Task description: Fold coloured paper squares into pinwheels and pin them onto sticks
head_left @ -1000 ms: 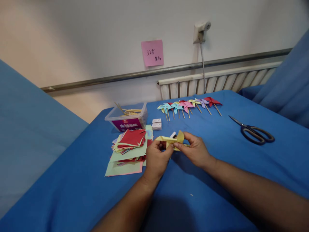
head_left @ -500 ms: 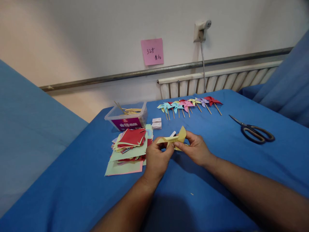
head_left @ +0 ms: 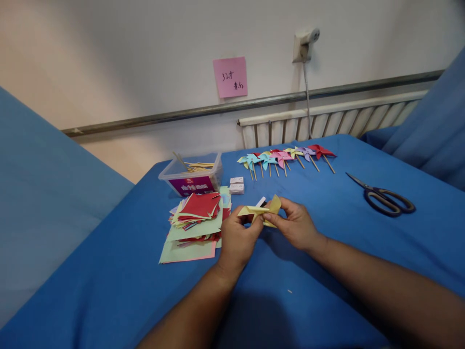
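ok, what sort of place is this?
Probably a makeshift craft station in an ordinary indoor room: a blue-covered table holds paper pinwheels and stacked cut paper, with a radiator by the wall behind.

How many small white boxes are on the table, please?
2 visible: one small white box beside the plastic tub, the other white box directly below it in view; more could be hidden.

The raised flap of the yellow paper, which stood taller half a second earlier, sank lower beside the right hand. The camera's view shifted slightly, leaving the pink note a touch farther right.
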{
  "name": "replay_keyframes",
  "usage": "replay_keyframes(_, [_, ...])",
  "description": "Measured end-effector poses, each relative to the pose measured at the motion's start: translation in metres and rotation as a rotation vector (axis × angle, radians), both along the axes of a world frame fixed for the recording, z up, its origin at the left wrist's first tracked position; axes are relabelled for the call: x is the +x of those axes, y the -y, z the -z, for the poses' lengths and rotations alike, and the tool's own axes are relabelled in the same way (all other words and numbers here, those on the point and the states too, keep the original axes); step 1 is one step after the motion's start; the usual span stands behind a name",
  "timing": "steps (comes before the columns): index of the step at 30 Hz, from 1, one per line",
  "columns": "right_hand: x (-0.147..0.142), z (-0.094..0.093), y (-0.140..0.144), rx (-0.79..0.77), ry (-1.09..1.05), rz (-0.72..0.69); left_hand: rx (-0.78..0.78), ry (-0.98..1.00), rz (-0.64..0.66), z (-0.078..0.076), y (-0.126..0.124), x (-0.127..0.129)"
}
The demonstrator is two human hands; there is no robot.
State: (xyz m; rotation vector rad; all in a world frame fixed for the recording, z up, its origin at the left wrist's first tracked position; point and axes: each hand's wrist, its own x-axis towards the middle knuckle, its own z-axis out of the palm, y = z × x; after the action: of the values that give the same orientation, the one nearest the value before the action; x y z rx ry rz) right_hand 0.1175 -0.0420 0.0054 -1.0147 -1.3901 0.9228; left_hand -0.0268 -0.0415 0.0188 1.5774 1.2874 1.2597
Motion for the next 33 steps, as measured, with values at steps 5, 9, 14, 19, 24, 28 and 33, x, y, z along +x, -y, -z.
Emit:
replay_keyframes(5, [0.001, 0.001, 0.0, -0.005, -0.001, -0.003, -0.028, 0.026, -0.004, 0.0, 0.0, 0.0])
replay_keyframes(9, [0.001, 0.002, -0.002, -0.013, -0.031, -0.014, -0.041, 0.052, -0.014, -0.002, -0.001, 0.0])
replay_keyframes(14, [-0.001, 0.003, -0.002, -0.032, -0.047, 0.006, -0.067, 0.112, 0.008, -0.002, -0.002, 0.002])
replay_keyframes(19, [0.0, 0.009, -0.005, -0.075, -0.134, -0.026, -0.182, 0.215, -0.014, -0.005, -0.001, 0.004])
replay_keyframes(24, [0.001, 0.013, -0.007, -0.104, -0.2, -0.086, -0.253, 0.327, 0.017, -0.004, -0.002, 0.004])
replay_keyframes(28, [-0.001, 0.012, -0.006, -0.1, -0.182, -0.053, -0.24, 0.339, 0.029, -0.001, -0.004, 0.004])
replay_keyframes(33, [-0.003, 0.011, -0.006, -0.134, -0.21, -0.065, -0.237, 0.324, 0.01, 0.001, -0.005, 0.003])
